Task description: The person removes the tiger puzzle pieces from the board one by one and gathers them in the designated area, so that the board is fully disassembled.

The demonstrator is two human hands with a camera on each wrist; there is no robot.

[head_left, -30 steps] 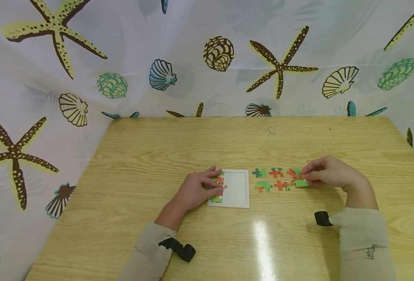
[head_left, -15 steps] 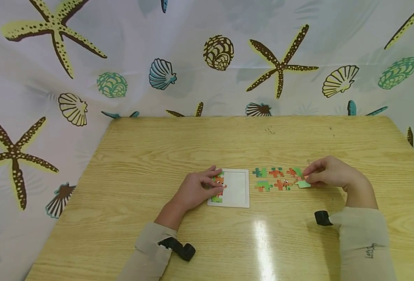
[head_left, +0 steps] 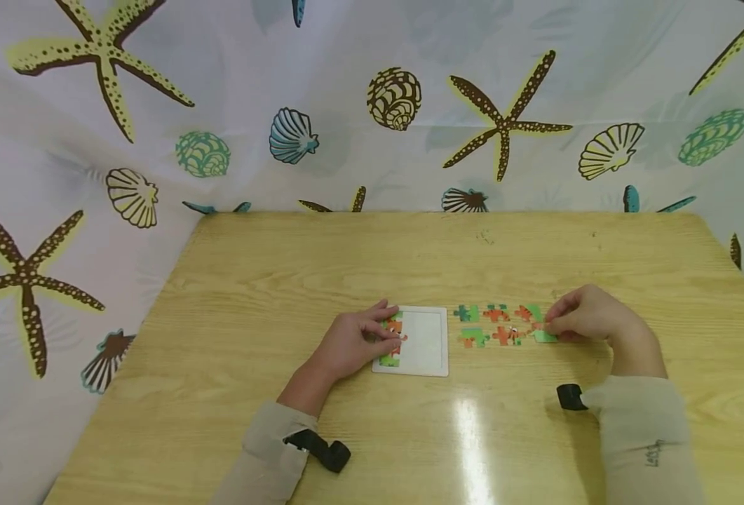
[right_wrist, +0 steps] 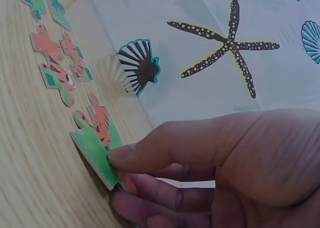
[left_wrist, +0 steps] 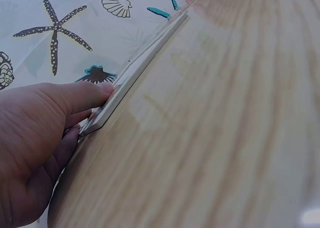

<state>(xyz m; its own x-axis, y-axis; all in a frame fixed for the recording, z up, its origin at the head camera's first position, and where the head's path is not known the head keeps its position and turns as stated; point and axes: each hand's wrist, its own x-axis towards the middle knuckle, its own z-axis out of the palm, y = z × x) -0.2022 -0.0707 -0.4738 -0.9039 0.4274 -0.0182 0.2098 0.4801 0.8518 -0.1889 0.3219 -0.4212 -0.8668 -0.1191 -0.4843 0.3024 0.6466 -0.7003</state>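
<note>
A white square tray (head_left: 425, 344) lies flat on the table, with orange and green puzzle pieces (head_left: 392, 359) along its left side. My left hand (head_left: 346, 345) rests on that side, thumb and fingers on the pieces and the edge; in the left wrist view the thumb of the hand (left_wrist: 45, 133) lies over the tray's edge (left_wrist: 135, 75). At the right, my right hand (head_left: 589, 317) pinches a green and orange piece (head_left: 545, 337). In the right wrist view this piece (right_wrist: 95, 150) is tilted, one edge lifted, between the thumb and fingers of the hand (right_wrist: 220, 173).
Between tray and right hand lie several loose pieces in two rows, among them a green one (head_left: 470, 313) and an orange one (head_left: 504, 335). A white cloth (head_left: 346, 147) printed with shells and starfish hangs behind the wooden table (head_left: 321, 259).
The piece at my right fingers has shifted and turned slightly, and now sits a little apart from the piece above it. The right forearm has moved slightly left. My left hand stays in place.
</note>
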